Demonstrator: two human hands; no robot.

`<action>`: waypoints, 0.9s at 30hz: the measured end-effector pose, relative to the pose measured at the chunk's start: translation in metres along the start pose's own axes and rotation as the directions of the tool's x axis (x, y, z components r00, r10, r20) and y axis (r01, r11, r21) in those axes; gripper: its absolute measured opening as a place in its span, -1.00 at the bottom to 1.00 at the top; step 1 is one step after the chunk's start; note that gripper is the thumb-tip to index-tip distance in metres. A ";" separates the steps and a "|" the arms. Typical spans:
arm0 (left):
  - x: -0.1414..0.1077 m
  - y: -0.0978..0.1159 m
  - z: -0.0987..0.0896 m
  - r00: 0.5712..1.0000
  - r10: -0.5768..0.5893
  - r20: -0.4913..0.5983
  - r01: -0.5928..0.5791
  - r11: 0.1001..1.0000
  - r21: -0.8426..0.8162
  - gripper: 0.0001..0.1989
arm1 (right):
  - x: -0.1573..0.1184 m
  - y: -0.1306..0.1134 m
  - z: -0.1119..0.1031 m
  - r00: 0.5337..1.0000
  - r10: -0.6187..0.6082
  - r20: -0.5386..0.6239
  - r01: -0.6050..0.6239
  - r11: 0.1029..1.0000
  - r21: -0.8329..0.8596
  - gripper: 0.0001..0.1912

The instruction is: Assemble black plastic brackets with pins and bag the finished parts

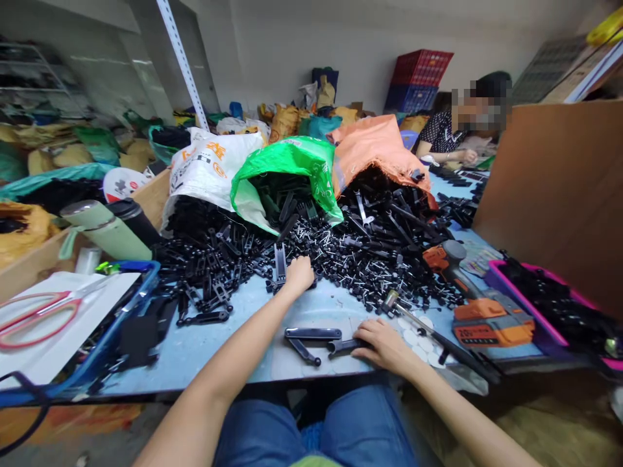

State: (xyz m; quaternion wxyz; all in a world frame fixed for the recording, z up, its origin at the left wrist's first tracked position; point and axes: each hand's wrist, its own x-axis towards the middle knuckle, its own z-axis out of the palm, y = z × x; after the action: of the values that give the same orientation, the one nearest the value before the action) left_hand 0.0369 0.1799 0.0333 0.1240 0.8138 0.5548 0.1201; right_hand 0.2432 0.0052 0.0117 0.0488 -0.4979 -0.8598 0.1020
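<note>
My left hand (298, 275) reaches to the front of a heap of small black parts and silver screws (325, 245), its fingers curled in; whatever they grip is hidden. A black slotted bracket (280, 261) stands just left of it. Near the table's front edge, my right hand (382, 344) is closed over the end of a black fork-ended part (342, 347), whose open jaw points left. Beside that jaw lie a long black arm piece (312, 333) and a shorter black arm with a round end (305, 352). A long screwdriver-like tool (413, 316) rests right of my right hand.
White (207, 165), green (292, 162) and orange (374, 146) sacks spill black parts across the table. An orange cordless drill (494, 322) and pink-rimmed bin (528, 305) are at right. Scissors (39, 314) lie over a blue tray (80, 376) at left. Another person (438, 139) sits beyond a brown panel (555, 175).
</note>
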 end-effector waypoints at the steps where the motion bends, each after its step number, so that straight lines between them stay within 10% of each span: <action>1: 0.016 -0.003 0.000 1.000 -0.015 0.003 0.015 1.000 0.000 -0.80 | 0.000 0.003 0.001 0.999 0.024 -0.022 -0.024 1.000 0.009 -0.64; 6: 0.029 -0.014 0.002 0.999 0.002 -0.051 -0.003 1.000 -0.018 -0.87 | 0.034 0.021 -0.003 0.964 0.174 -0.202 -0.187 0.981 -0.046 -0.71; 15: -0.108 -0.054 -0.036 0.993 0.058 -0.100 -0.071 0.988 -0.137 -0.79 | 0.132 0.026 0.008 0.943 0.273 -0.191 -0.319 0.905 -0.281 -0.84; 20: -0.150 -0.057 -0.045 0.979 0.113 0.170 -0.097 0.990 -0.104 -0.82 | 0.119 0.024 0.006 0.954 0.248 -0.171 -0.290 0.910 -0.296 -0.87; 27: -0.139 -0.034 -0.050 0.955 0.062 0.292 -0.103 0.986 0.128 -0.80 | 0.077 0.016 0.012 0.924 0.235 -0.302 -0.274 0.958 -0.091 -0.88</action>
State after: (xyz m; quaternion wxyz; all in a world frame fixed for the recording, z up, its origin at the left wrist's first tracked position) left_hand -0.0592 0.0653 0.0607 0.1398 0.8519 0.5036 -0.0337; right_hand 0.2165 0.0784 -0.0047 0.1268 -0.6170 -0.7763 -0.0231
